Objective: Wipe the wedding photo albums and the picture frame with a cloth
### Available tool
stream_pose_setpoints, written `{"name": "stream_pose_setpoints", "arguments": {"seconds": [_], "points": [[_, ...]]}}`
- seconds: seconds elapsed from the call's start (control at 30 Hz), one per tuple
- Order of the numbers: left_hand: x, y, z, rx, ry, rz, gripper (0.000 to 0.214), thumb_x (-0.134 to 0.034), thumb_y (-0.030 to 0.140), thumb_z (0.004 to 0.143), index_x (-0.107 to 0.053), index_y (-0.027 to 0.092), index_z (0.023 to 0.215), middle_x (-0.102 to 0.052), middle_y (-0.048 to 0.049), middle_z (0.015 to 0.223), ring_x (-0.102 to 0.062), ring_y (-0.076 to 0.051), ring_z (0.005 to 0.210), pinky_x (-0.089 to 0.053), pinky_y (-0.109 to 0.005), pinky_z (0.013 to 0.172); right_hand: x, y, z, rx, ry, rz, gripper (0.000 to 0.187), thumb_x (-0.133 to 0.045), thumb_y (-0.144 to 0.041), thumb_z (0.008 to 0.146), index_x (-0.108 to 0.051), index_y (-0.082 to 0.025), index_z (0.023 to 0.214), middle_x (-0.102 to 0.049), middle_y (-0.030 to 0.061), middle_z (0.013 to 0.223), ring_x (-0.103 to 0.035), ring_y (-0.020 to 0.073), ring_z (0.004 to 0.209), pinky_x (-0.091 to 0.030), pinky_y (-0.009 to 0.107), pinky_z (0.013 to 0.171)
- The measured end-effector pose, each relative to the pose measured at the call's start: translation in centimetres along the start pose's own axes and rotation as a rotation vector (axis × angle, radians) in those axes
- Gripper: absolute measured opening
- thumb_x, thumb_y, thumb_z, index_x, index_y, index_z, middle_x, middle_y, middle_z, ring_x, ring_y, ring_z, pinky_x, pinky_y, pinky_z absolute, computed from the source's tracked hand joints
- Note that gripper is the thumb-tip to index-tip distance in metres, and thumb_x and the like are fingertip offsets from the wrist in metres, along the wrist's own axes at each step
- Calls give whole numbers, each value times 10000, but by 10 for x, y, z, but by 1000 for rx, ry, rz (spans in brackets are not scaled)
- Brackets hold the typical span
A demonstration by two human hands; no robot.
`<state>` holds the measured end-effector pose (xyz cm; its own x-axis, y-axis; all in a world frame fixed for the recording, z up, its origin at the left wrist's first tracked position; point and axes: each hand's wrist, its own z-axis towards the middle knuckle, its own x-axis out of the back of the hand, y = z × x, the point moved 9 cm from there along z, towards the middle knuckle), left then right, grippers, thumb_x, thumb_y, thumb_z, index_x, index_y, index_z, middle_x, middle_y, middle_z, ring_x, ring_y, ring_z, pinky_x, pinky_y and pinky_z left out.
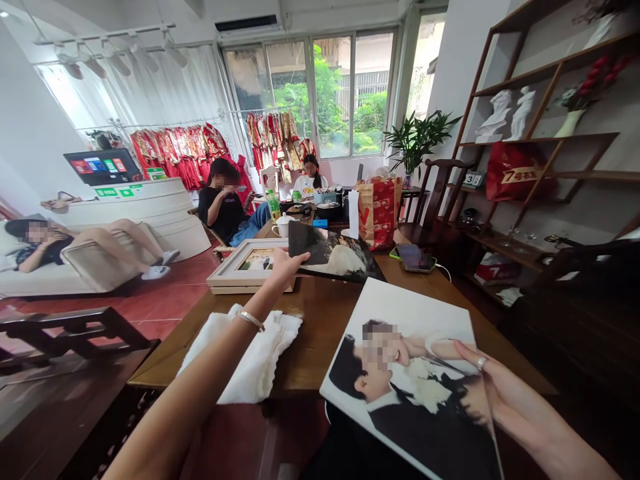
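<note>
My left hand (pixel 289 265) reaches across the table and grips the left edge of a dark photo panel (pixel 335 257), thumb on top. That panel lies tilted over the tabletop and shows a figure in a white dress. In front of me my right hand (pixel 483 373) holds a larger white photo panel (pixel 415 393) by its right edge, thumb on its face. A couple is pictured on it, and its lower part runs out of view. White framed pictures (pixel 225 273) lie stacked left of the dark panel. Nearer to me is a folded white cloth (pixel 250 357).
Further back on the wooden table (pixel 320 333) stand a white teapot (pixel 283 225), a red paper bag (pixel 379 213) and a black pot (pixel 329 210). A phone (pixel 415 258) with a cable lies at the right. Two people sit beyond the table; another reclines on a sofa (pixel 100 267).
</note>
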<state>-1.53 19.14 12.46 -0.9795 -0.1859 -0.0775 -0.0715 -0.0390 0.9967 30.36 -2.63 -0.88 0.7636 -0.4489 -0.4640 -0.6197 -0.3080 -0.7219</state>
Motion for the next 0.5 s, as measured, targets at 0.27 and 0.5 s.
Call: {"name": "stream_pose_setpoints", "arguments": {"seconds": [0.27,0.5], "points": [[63,64,-13,-308,241,-5,453,-731,86,606,-379,200,868,-581,53,653,-609,-106,515,-523,-225,494,-19,-6,20,12,-41,15,168,-610,-198,785,-690,-162,928,-710,107,1043,-601,292,1078,-471,421,951],[108,81,-36,-406,423,-168,482,-736,84,584,-372,204,876,-611,13,731,-639,-131,633,-562,-307,652,-72,-7,72,31,-147,115,314,-428,-159,886,-575,-94,1156,-663,179,1114,-635,298,1009,-480,512,904]]}}
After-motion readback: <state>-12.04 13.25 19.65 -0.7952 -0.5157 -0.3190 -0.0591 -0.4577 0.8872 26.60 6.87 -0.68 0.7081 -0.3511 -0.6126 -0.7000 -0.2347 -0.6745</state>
